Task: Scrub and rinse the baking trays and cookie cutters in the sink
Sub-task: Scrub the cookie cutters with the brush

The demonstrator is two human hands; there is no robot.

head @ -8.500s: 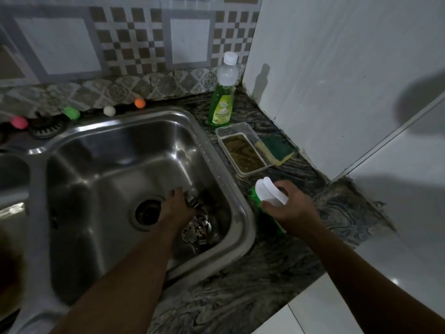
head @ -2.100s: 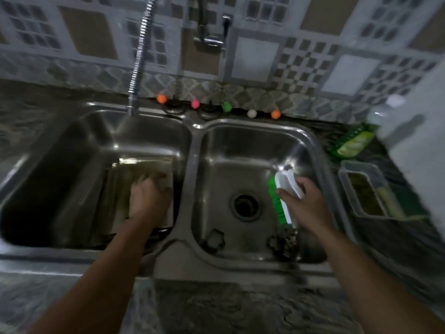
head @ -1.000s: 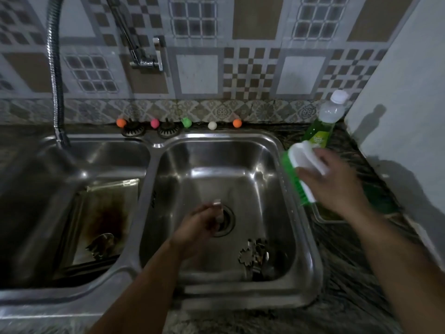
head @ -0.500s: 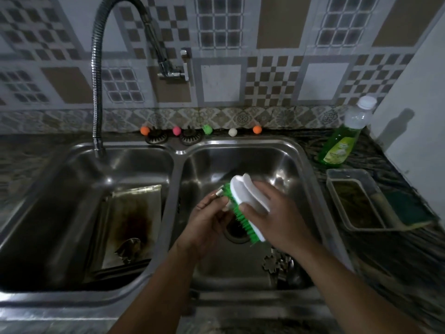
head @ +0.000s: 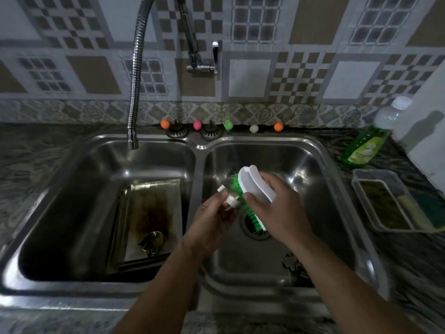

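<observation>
Over the right basin now: the left hand [head: 212, 220] pinches a small metal cookie cutter [head: 230, 198], fingers clamped on its rim, while the right hand [head: 277, 208] grips the white-backed scrub brush [head: 250, 189], green bristles pressed right against it. That cutter looks thin, stiff and light, likely slick when wet, so a hold on the edges seems wise. Another cutter [head: 291, 261] waits on the right basin floor. Over in the left basin lies the stained baking tray [head: 149, 208] with a cutter [head: 151, 242] resting on it.
</observation>
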